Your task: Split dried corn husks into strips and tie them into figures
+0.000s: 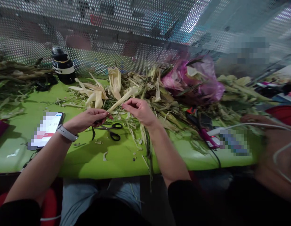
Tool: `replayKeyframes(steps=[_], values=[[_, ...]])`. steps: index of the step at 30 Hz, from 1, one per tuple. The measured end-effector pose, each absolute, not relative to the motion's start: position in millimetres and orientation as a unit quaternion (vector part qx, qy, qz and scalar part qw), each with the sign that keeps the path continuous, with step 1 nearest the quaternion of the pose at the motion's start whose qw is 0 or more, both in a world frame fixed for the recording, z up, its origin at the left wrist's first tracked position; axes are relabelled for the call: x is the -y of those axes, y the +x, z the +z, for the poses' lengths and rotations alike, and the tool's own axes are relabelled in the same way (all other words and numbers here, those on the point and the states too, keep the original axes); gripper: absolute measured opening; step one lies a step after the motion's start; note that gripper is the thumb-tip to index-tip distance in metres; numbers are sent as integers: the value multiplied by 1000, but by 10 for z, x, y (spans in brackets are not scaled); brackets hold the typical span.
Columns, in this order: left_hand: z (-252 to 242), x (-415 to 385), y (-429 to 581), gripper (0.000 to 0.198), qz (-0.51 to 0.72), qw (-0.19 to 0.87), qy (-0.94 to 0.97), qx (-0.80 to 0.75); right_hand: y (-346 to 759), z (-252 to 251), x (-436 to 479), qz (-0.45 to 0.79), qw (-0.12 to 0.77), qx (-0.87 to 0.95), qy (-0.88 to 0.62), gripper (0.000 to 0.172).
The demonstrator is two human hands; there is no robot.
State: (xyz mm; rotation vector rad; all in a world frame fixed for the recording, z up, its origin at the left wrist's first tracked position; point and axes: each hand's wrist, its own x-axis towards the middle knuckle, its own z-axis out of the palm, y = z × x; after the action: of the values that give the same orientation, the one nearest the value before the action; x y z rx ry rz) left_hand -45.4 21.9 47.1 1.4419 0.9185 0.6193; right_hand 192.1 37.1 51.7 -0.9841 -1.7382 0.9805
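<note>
Nearest: jeans (pixel 89 196) in the lap, both forearms reaching out over the front edge of the green bench (pixel 117 163).

Left forearm wears a white wristband (pixel 66 133). Just left of it a phone (pixel 45 130) lies flat on the bench with its screen lit.

Black-handled scissors (pixel 112 131) lie on the bench between the two wrists, just below the hands. Nobody is holding them.

Left hand (pixel 89 120): fingers closed, pinching the near end of a pale corn husk strip (pixel 120 100).
Right hand (pixel 141 111): fingers curled shut, thumb and forefinger pinching the same strip a little further along.
The strip is held just above the bench between the hands. Its far end runs up and away into the husk pile (pixel 145 91).

Loose husk scraps and green stems are scattered on the bench around the hands. A few stems hang over the front edge by the right forearm.

Right side: another person's hand (pixel 253 121), blurred, rests near a white cable (pixel 241 126). Can't tell what it is doing.

Beyond the pile: a purple plastic bag (pixel 197 78) stuffed with husks, right of centre. A black bottle (pixel 63 67) stands at far left against a perforated metal screen (pixel 136 37) that runs along the back of the bench.
</note>
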Motion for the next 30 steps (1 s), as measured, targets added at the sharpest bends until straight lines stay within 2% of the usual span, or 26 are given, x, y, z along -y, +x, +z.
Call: replayKeyframes(steps=[5,8,14,21,25,27,30], values=[[470,-173,-375,35,235,595,663,-388,1914,475,-350,186,444,765,-428,35],[458,-128,-324,34,202,586,686,-381,1875,449,-326,54,403,797,-446,32],[423,-57,-287,26,192,553,730,-352,1765,433,-273,-34,312,834,-453,34],[440,31,-146,31,235,537,746,-316,1706,394,-273,-17,279,852,-442,33],[375,-56,-152,31,330,626,589,-389,1740,481,-184,14,402,791,-461,33],[359,-123,-200,26,383,666,512,-385,1750,509,-123,75,444,780,-434,32],[392,-186,-274,23,414,695,454,-372,1702,453,-88,233,382,810,-378,28]])
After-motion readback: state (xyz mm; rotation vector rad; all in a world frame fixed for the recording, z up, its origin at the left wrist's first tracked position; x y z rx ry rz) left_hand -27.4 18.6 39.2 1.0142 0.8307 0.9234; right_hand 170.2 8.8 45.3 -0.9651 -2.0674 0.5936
